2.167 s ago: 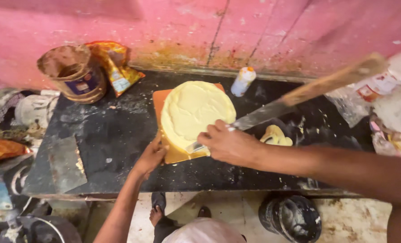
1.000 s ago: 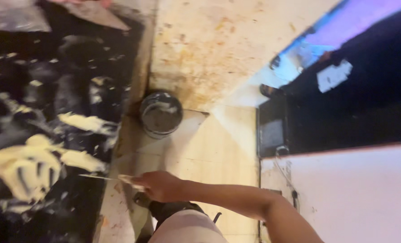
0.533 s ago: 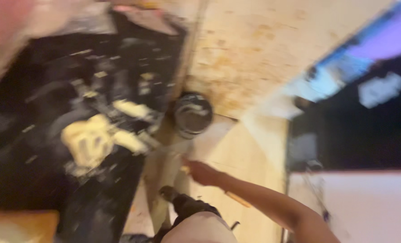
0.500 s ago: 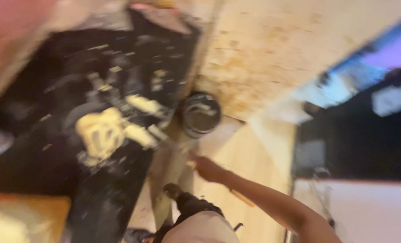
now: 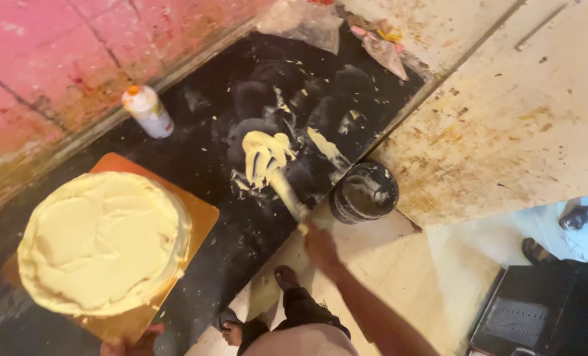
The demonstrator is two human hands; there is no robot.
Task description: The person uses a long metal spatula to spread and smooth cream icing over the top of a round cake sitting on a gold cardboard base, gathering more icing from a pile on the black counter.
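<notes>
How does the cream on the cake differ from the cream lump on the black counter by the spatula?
The cream on the cake is spread smooth and flat over a round top; the cream lump is a ragged, streaked heap. The cake's cream sits on an orange board; the lump lies straight on the black counter. The spatula in the right hand touches the lump, not the cake. Both are pale yellow.
</notes>
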